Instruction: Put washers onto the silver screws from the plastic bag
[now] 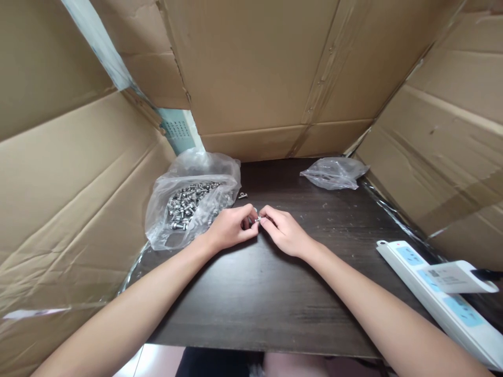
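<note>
Over the middle of the dark table [251, 293], my left hand [234, 226] and my right hand [286, 229] meet fingertip to fingertip. Both are closed in a pinch on one small metal bolt [258, 220], which is mostly covered by the fingers. Left of my left hand lies a clear plastic bag [157, 209], its mouth spread and full of loose metal bolts [186, 204]. Just beyond my fingers, another small metal bolt [242, 196] rests by itself on the tabletop.
A second clear plastic bag [334, 173] lies at the back right. Along the right edge is a white power strip [444, 298] with a white tag across it. Cardboard walls [259, 68] enclose the table at the back, left and right.
</note>
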Tool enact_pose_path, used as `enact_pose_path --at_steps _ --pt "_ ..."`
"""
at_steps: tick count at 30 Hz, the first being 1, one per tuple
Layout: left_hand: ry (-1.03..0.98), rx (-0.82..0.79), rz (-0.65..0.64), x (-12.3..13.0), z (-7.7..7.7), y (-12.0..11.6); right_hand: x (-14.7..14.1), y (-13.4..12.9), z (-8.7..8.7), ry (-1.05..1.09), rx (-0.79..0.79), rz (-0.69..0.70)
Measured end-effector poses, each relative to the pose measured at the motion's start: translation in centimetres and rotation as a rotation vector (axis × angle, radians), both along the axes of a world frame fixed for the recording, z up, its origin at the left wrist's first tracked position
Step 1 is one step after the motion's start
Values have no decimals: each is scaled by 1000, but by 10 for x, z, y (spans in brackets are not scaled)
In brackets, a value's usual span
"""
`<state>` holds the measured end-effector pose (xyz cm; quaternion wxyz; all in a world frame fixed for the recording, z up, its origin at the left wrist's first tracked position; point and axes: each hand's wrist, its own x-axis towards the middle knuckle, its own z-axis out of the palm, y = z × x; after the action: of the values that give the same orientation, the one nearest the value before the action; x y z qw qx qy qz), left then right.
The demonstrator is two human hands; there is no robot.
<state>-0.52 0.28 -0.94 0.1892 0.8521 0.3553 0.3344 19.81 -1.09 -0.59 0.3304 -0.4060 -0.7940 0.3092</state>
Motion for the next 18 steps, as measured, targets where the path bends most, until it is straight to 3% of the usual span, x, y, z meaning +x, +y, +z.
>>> enact_pose_path --at_steps 18 --pt "-68 -56 8 1 -1 0 0 2 -5 13 -10 -12"
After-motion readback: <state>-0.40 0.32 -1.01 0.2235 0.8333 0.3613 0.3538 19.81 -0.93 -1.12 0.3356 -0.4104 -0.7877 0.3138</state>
